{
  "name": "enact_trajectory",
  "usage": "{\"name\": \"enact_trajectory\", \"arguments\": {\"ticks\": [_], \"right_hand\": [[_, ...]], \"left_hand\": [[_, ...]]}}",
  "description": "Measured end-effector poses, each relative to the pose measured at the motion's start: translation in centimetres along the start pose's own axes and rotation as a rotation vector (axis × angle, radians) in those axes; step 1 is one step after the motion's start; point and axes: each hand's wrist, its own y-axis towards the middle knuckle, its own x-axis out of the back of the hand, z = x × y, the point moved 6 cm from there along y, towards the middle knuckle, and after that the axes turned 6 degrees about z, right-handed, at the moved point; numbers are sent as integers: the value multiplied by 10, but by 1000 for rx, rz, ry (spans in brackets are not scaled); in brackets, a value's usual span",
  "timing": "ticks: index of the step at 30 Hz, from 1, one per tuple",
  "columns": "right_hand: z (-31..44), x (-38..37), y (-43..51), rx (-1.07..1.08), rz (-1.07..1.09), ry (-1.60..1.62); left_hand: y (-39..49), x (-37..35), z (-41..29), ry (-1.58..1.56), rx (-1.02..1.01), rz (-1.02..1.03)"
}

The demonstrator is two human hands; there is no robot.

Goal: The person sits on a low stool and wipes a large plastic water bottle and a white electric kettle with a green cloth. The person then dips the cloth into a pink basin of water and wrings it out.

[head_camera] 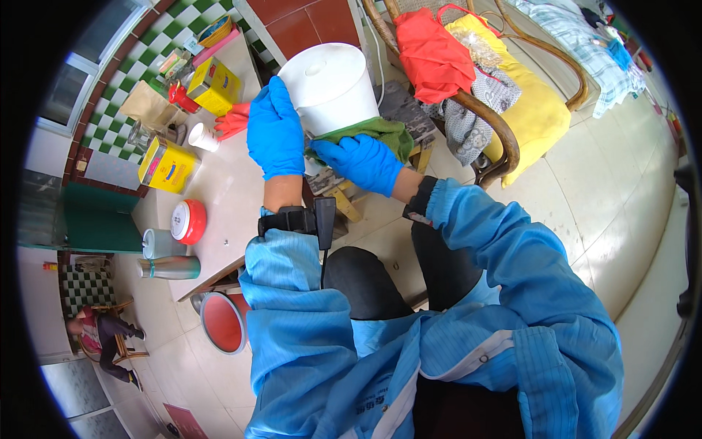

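Note:
A white round container [329,82], its flat face with a round central mark turned up, is tilted in front of me. My left hand [276,129], in a blue glove, grips its left side. In my right hand [359,163], also blue-gloved, is a green cloth [384,134], pressed against the container's lower side near the rim. My right fingertips lie close to my left hand. What lies under the container is mostly hidden; part of a dark patterned board [406,107] with yellowish wooden legs shows behind it.
At left a table [219,219] holds yellow tins [170,164], a paper cup [204,137], red gloves [233,120], a red round box [188,221] and a metal flask [168,268]. A red bucket [222,322] stands below. Right is a rattan chair [507,131] with cushion and bags. A person [104,335] sits far left.

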Motion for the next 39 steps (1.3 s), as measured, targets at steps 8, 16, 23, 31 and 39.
{"name": "enact_trajectory", "arguments": {"ticks": [8,16,23,31,39], "right_hand": [[-17,63,25,-77,-235,237],[-42,72,11,-247,-654,492],[-57,50,7,-493,-777,608],[-129,16,19,-659,-703,856],[-177,-72,17,-886,-178,1076]], "left_hand": [[1,-3,2,91,67,112],[-1,-4,5,8,71,71],[-3,-4,4,-143,-13,45],[-4,-6,4,-171,43,84],[-2,-9,7,-187,111,70]]}}
